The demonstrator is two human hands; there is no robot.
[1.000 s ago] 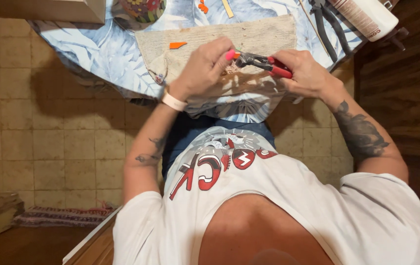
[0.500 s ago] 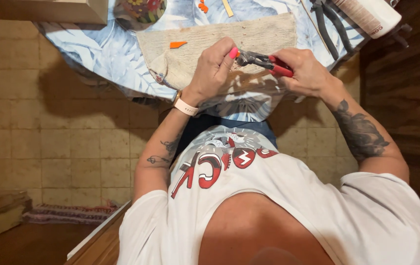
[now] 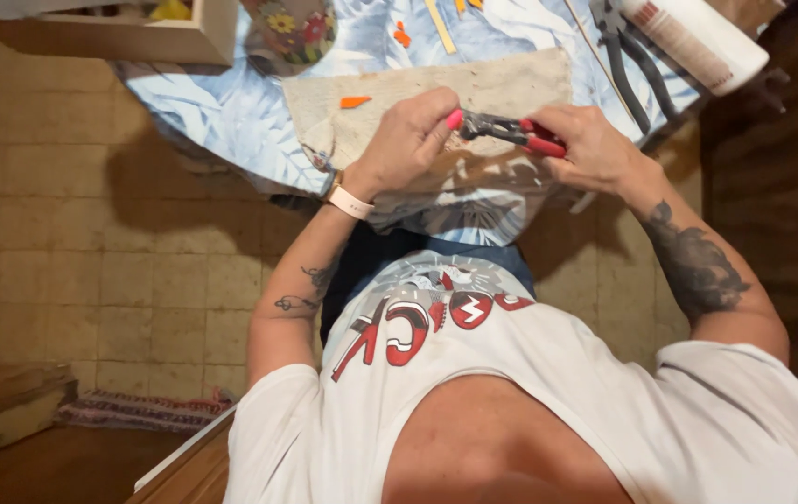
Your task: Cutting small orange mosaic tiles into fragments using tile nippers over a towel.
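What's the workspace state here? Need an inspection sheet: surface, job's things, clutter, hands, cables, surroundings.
Surface: table under a blue leaf-print cloth, with a beige work cloth on top.
Job's things: red-handled pliers, jaws toward the left hand; whether they grip anything cannot be told.
Clutter: orange pieces, a yellow strip, dark-handled pliers, a white tube, a floral container, a wooden box.
Hands: right hand grips the pliers' handles; left hand pinches at the jaws.
Cables: nothing seen.
Surroundings: tiled floor, a striped rug.
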